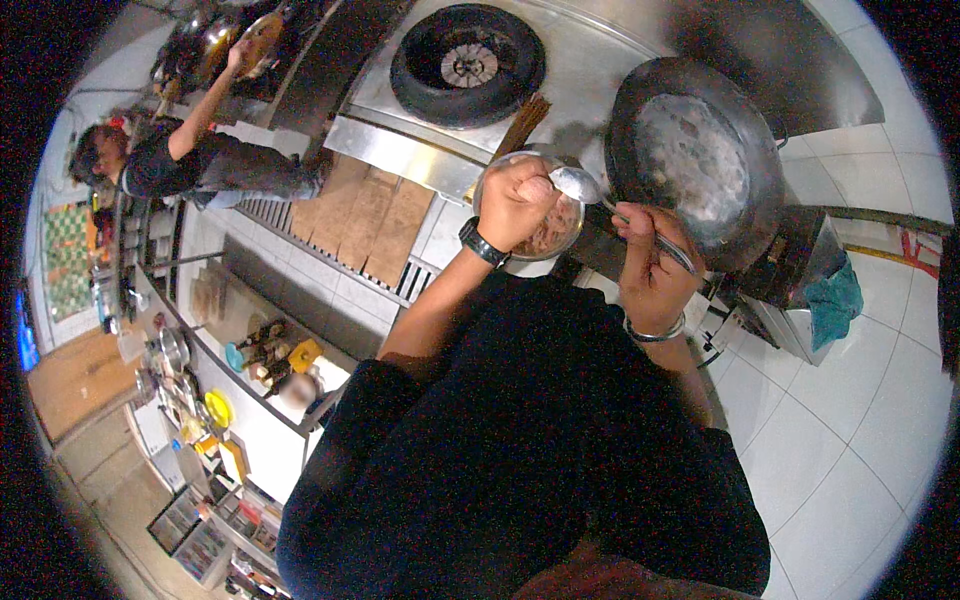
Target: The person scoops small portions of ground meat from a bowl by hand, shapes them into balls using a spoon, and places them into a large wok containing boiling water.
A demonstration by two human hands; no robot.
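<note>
My left hand, with a black watch at the wrist, is closed in a fist over a metal bowl. A rounded pink lump, apparently minced meat, bulges at the top of the fist by the thumb. More of the meat mixture shows in the bowl, partly hidden by the hand. My right hand, wearing a metal bangle, grips a metal spoon by its handle. The spoon's bowl is right beside the lump. Beyond my right hand stands a large wok with cloudy, whitish liquid.
A black ring burner sits on the steel stove top. A bamboo wok brush lies beside it. A teal cloth hangs at right. Another person works at the upper left. Shelves with kitchenware stand at left.
</note>
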